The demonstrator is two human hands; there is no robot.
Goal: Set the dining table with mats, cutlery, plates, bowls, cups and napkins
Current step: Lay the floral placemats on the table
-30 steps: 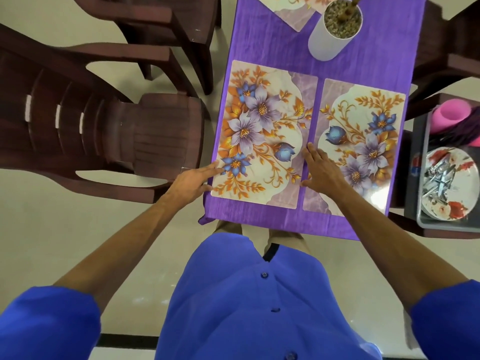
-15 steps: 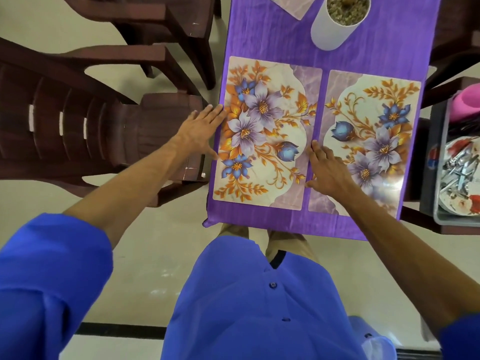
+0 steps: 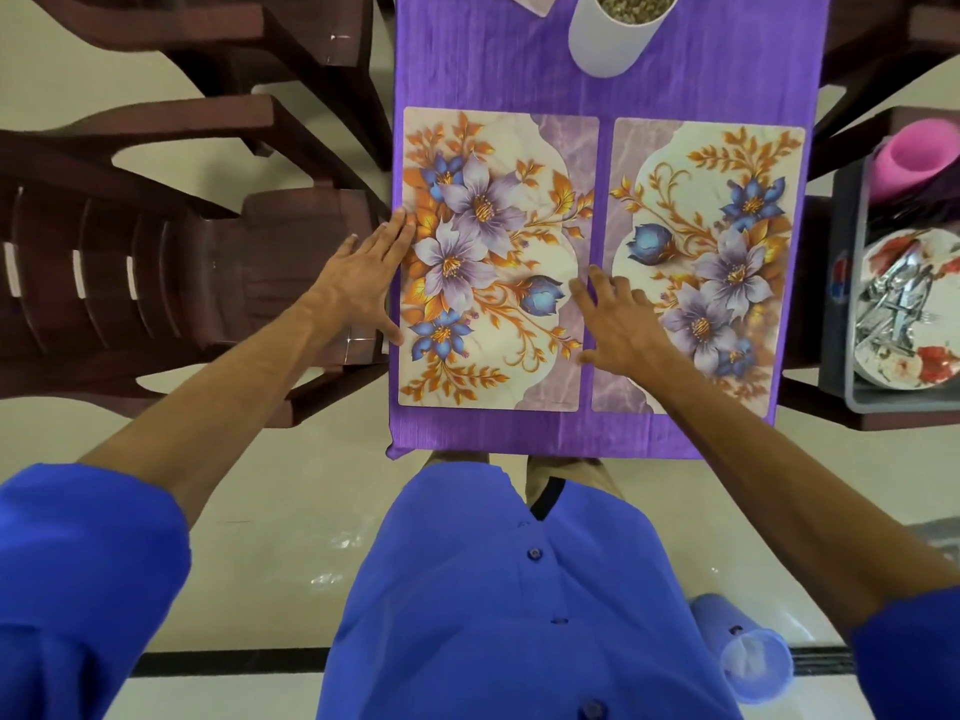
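Observation:
Two floral mats lie side by side on the purple tablecloth [image 3: 493,70]. The left mat [image 3: 493,210] has my left hand [image 3: 358,283] flat against its left edge, fingers straight. My right hand [image 3: 618,324] rests with spread fingers on the strip between the mats, partly covering the right mat [image 3: 727,200]. Neither hand holds anything. To the right, a grey tray [image 3: 852,387] carries a flowered plate [image 3: 930,366] heaped with cutlery [image 3: 893,298] and a pink cup [image 3: 914,158].
A white cylindrical pot [image 3: 613,44] filled with pebbles stands at the table's far middle. Dark brown plastic chairs [image 3: 156,272] crowd the left side, and another is at the right behind the tray. A blue tumbler [image 3: 743,652] lies on the floor at lower right.
My left hand slid from the left mat's near corner up along its left edge. The right hand stayed between the mats. The view shifted, so the table now sits more squarely.

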